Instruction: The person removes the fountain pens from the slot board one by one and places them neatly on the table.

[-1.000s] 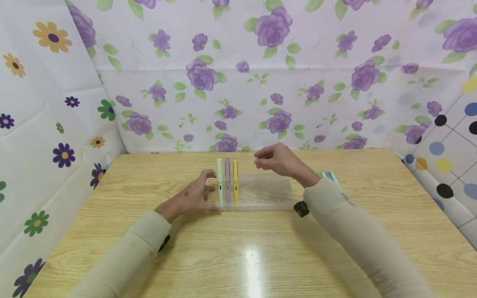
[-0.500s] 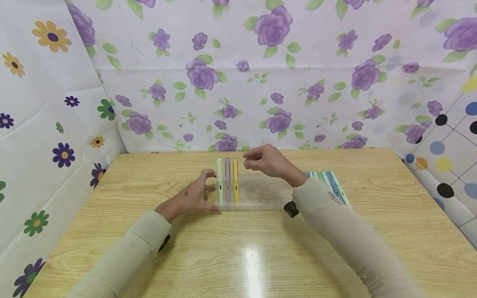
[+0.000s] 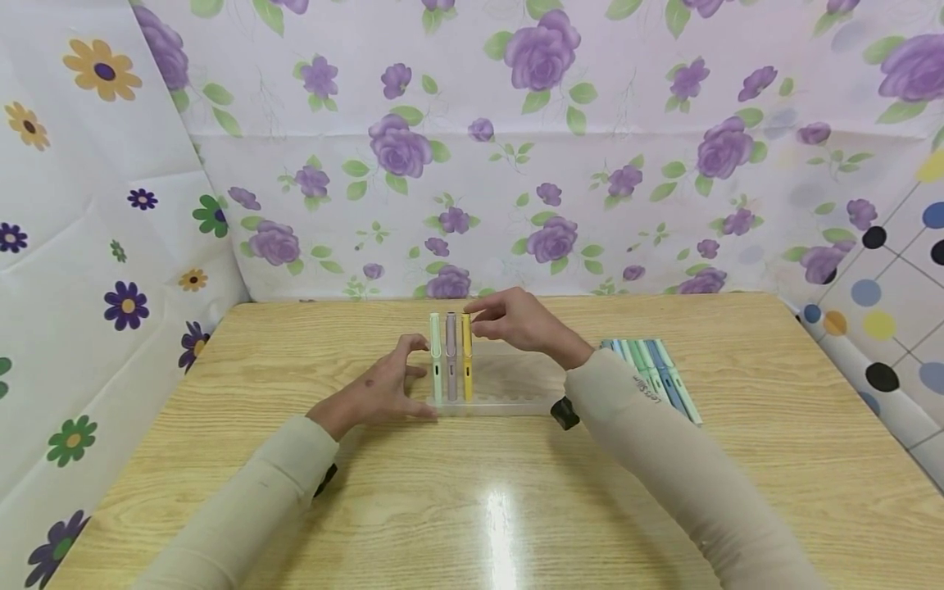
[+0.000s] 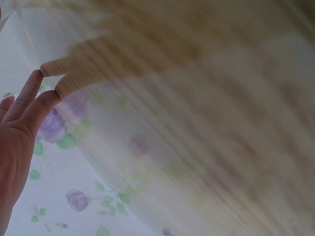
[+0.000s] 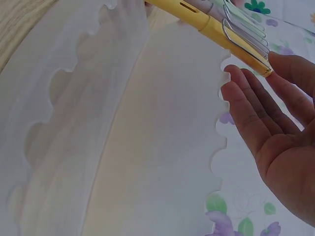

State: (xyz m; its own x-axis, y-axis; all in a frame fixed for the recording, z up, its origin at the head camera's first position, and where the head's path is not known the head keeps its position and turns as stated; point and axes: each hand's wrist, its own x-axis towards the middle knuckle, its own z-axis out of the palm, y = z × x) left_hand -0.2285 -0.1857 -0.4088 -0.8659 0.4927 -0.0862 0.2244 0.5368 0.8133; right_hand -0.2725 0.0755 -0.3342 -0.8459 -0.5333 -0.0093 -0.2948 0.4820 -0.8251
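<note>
wood-grain table (image 3: 516,492) – glossy, with a glare spot; frosted translucent plastic tray (image 3: 516,385); smooth plastic yellow pen (image 5: 206,22) with shiny metal clip – printed cloth backdrop (image 3: 516,164).

Beige long sleeves (image 3: 649,426) — black wrist straps (image 3: 565,412).

Bright even light; table (image 3: 501,508) glare; left-wrist view blurred.

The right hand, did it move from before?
Yes. The right hand slid left along the clear tray, toward the yellow pen, and its fingertips now reach the pen's top.
</note>
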